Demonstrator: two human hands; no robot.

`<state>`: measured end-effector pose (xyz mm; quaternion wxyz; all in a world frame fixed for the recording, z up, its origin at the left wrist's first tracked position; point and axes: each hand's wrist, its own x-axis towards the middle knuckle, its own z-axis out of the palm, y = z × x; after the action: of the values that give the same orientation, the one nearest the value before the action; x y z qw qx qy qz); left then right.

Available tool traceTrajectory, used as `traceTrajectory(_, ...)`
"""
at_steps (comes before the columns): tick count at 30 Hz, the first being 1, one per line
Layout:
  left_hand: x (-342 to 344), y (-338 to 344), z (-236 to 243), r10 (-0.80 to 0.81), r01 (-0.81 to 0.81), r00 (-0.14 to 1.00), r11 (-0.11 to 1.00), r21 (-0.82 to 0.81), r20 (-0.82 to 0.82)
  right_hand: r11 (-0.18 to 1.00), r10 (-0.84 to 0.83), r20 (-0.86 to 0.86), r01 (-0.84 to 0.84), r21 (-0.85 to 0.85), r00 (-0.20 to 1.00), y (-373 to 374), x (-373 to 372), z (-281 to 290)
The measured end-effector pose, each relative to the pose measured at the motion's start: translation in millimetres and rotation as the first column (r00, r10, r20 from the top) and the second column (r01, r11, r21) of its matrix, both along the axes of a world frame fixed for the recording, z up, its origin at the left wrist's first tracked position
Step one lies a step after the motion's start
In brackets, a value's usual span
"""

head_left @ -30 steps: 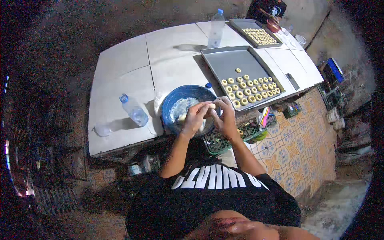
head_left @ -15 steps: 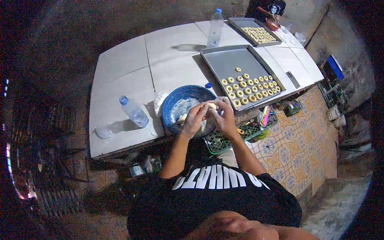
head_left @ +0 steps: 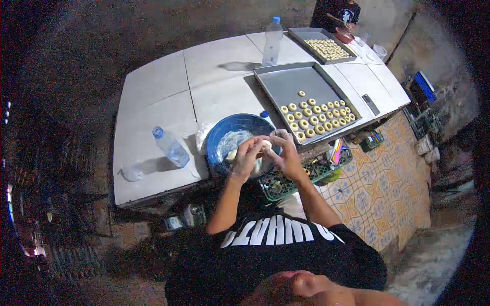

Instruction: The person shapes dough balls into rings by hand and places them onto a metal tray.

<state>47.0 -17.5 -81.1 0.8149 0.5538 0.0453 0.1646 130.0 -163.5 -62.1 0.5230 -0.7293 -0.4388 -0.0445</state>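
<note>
Over the blue basin (head_left: 212, 153), my left hand (head_left: 246, 159) and my right hand (head_left: 287, 157) meet with fingers curled around a small piece of pale dough (head_left: 266, 145). Both hands are dusted with white flour. Inside the basin lie loose flour (head_left: 232, 142) and a larger lump of dough (head_left: 231, 155), partly hidden by my left hand. To the right, a grey metal tray (head_left: 296, 81) bears rows of small dough rings (head_left: 319, 129) in its nearer half, with one ring (head_left: 301, 93) set apart farther back.
A clear bottle (head_left: 171, 148) stands left of the basin, a taller one (head_left: 272, 43) behind the tray. A second tray (head_left: 326, 47) of dough pieces lies at the far end, where another person (head_left: 334, 15) works. Below the table edge hangs a green crate (head_left: 275, 187).
My hands have come slightly lower and nearer over the basin, with the dough still between them. The fingers of my right hand have shifted around it.
</note>
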Motion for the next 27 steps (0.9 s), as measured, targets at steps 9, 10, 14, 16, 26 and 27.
traceTrajectory(9,-4,-21,2,-0.011,-0.027,0.994,0.94,-0.339,-0.109,0.991,-0.04,-0.022,0.037,-0.132,0.999,-3,1,16)
traceTrajectory(10,-5,-17,2,-0.01,-0.027,0.994,0.94,-0.339,-0.108,0.969,-0.087,0.124,0.112,-0.218,0.988,-4,-2,24)
traceTrajectory(14,-5,-12,8,-0.084,0.068,0.986,0.991,-0.112,-0.147,0.988,-0.061,0.106,0.076,-0.136,0.992,-8,8,4)
traceTrajectory(16,-7,-12,12,-0.086,0.082,0.987,0.996,-0.031,-0.132,0.985,-0.077,0.119,0.095,-0.146,0.99,-12,5,7)
traceTrajectory(26,-6,-12,1,0.063,-0.015,0.989,0.944,0.329,-0.135,0.901,-0.14,0.268,0.235,-0.364,0.953,-11,4,-15)
traceTrajectory(27,-10,-10,2,0.096,-0.017,0.975,0.933,0.358,-0.202,0.903,-0.136,0.266,0.229,-0.363,0.954,-8,1,-11)
